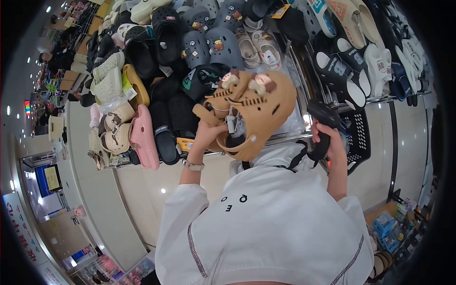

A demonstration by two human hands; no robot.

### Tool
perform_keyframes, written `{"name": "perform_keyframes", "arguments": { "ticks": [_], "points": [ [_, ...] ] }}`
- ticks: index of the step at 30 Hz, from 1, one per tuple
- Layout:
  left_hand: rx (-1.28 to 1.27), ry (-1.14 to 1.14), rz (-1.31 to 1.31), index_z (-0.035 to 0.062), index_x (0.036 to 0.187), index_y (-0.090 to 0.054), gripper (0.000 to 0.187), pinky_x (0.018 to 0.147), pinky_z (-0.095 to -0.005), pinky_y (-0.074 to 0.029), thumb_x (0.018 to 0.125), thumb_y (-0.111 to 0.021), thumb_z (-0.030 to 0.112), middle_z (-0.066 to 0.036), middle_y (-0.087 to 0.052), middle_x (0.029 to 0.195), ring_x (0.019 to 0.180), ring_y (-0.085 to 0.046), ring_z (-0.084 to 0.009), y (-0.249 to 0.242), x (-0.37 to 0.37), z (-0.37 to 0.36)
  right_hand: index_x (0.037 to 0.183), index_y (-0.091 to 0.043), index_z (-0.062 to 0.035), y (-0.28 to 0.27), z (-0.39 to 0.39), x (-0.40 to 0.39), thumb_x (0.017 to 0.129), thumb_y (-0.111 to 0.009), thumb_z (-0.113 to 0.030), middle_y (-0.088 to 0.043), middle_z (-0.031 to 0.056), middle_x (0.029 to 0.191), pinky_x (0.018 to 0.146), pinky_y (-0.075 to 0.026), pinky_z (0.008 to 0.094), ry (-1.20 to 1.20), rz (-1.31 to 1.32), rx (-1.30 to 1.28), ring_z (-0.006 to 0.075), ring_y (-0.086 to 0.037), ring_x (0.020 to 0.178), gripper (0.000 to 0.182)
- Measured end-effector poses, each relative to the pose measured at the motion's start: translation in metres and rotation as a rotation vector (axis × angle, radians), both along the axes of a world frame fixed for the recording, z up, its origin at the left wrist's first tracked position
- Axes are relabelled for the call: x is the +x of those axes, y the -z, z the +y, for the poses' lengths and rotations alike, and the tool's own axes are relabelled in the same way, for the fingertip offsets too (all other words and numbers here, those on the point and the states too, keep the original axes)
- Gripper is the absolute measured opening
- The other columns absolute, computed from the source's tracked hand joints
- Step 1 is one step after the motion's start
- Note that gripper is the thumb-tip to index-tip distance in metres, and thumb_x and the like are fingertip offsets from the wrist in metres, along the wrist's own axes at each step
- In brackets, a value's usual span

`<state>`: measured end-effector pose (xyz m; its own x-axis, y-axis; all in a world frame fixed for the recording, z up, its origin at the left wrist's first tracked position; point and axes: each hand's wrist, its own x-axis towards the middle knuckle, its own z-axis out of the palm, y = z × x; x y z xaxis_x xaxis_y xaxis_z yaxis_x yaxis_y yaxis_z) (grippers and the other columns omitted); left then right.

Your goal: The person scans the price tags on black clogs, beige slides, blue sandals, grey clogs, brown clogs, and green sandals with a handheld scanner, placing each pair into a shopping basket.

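My left hand (209, 135), with a watch on the wrist, is closed round the heel straps of a pair of tan clogs (277, 102). The clogs are raised in front of my chest, with puppy-like charms on their toes. A small white tag (231, 124) hangs between them. In my right hand (334, 141) is a black barcode scanner (324, 114), its handle gripped and its head level with the clogs. Behind the clogs, grey-blue clogs (221, 46) with bear charms sit on the display rack.
Black slippers (167, 38) and pink slides (144, 137) crowd the rack on the left. Black-and-white slides (339, 78) lie on the right-hand rack, above a perforated black basket (359, 142). A metal rail (375, 99) edges the rack.
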<state>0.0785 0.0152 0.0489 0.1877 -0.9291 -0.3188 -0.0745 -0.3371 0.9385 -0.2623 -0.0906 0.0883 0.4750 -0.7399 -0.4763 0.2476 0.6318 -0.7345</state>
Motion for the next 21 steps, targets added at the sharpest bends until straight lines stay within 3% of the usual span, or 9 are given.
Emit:
{"name": "perform_keyframes", "arguments": {
  "ticks": [1,4,5,7,8,9,11,16,21],
  "points": [
    [-0.005,-0.001,-0.003,0.0011,0.111,-0.051,0.045,0.077,-0.0318,-0.048,0.068,-0.060,0.006,-0.005,-0.057,0.105,0.095,-0.056,-0.0176,-0.009,-0.002,0.002,0.088,-0.052,-0.0022,-0.001,0.002,-0.001,0.073,-0.062,-0.013,-0.049,0.0043,0.065,0.052,-0.038,0.0248,0.024,-0.031,0.000,0.0118,-0.045,0.051,0.021],
    [-0.031,-0.262,0.692,0.0013,0.125,-0.036,0.054,0.086,-0.0384,-0.047,0.076,-0.055,0.014,-0.011,-0.049,0.119,0.103,-0.053,-0.0232,-0.028,-0.016,0.007,0.089,-0.052,-0.0023,-0.003,0.008,0.003,0.072,-0.062,-0.013,-0.049,0.0046,0.065,0.052,-0.038,0.0243,0.044,-0.058,-0.026,0.0117,-0.045,0.051,0.022],
    [-0.037,-0.265,0.690,0.0013,0.125,-0.036,0.054,0.086,-0.0384,-0.047,0.076,-0.055,0.014,-0.011,-0.049,0.119,0.103,-0.053,-0.0232,-0.026,-0.020,0.009,0.089,-0.052,-0.0024,-0.005,0.010,0.005,0.072,-0.061,-0.013,-0.049,0.0047,0.065,0.052,-0.038,0.0243,0.046,-0.069,-0.041,0.0118,-0.045,0.051,0.022],
    [-0.327,-0.022,0.023,0.0014,0.124,-0.037,0.049,0.087,-0.0404,-0.047,0.085,-0.050,0.026,-0.013,-0.048,0.121,0.106,-0.052,-0.0261,-0.022,-0.030,0.013,0.089,-0.052,-0.0024,-0.009,0.014,0.012,0.072,-0.061,-0.013,-0.049,0.0050,0.065,0.052,-0.039,0.0244,0.028,-0.087,-0.057,0.0117,-0.045,0.050,0.022],
    [-0.157,-0.151,0.431,0.0024,0.123,-0.040,0.048,0.087,-0.0415,-0.047,0.088,-0.045,0.035,-0.015,-0.048,0.121,0.107,-0.051,-0.0275,-0.011,-0.024,0.014,0.089,-0.052,-0.0024,-0.010,0.016,0.016,0.072,-0.061,-0.013,-0.049,0.0053,0.065,0.052,-0.039,0.0244,0.015,-0.103,-0.071,0.0117,-0.045,0.050,0.022],
    [-0.158,-0.153,0.430,0.0024,0.123,-0.040,0.048,0.087,-0.0415,-0.047,0.088,-0.045,0.035,-0.015,-0.048,0.121,0.107,-0.051,-0.0275,-0.004,-0.022,0.012,0.089,-0.052,-0.0024,-0.010,0.019,0.020,0.072,-0.061,-0.013,-0.049,0.0053,0.065,0.052,-0.039,0.0244,0.012,-0.104,-0.072,0.0117,-0.045,0.050,0.022],
    [-0.024,-0.343,1.448,0.0026,0.120,-0.044,0.046,0.088,-0.0428,-0.046,0.086,-0.051,0.033,-0.014,-0.050,0.119,0.106,-0.051,-0.0276,0.001,-0.023,0.009,0.089,-0.053,-0.0021,-0.011,0.024,0.026,0.072,-0.061,-0.012,-0.050,0.0058,0.066,0.051,-0.040,0.0244,-0.003,-0.082,-0.066,0.0114,-0.046,0.050,0.022],
    [0.008,-0.359,1.374,0.0038,0.117,-0.048,0.040,0.090,-0.0439,-0.043,0.081,-0.056,0.019,-0.014,-0.052,0.117,0.103,-0.054,-0.0282,-0.008,-0.018,0.017,0.090,-0.053,-0.0020,-0.009,0.032,0.037,0.073,-0.061,-0.012,-0.052,0.0064,0.067,0.049,-0.040,0.0245,-0.050,-0.100,-0.083,0.0113,-0.047,0.050,0.021],
    [0.024,-0.288,1.118,0.0030,0.104,-0.054,0.028,0.078,-0.0363,-0.051,0.076,-0.055,0.004,-0.010,-0.059,0.101,0.089,-0.060,-0.0241,0.001,-0.003,0.034,0.089,-0.053,-0.0017,-0.003,0.038,0.041,0.073,-0.061,-0.011,-0.053,0.0065,0.067,0.050,-0.040,0.0246,-0.056,-0.086,-0.063,0.0116,-0.048,0.050,0.020]
  ]
}}
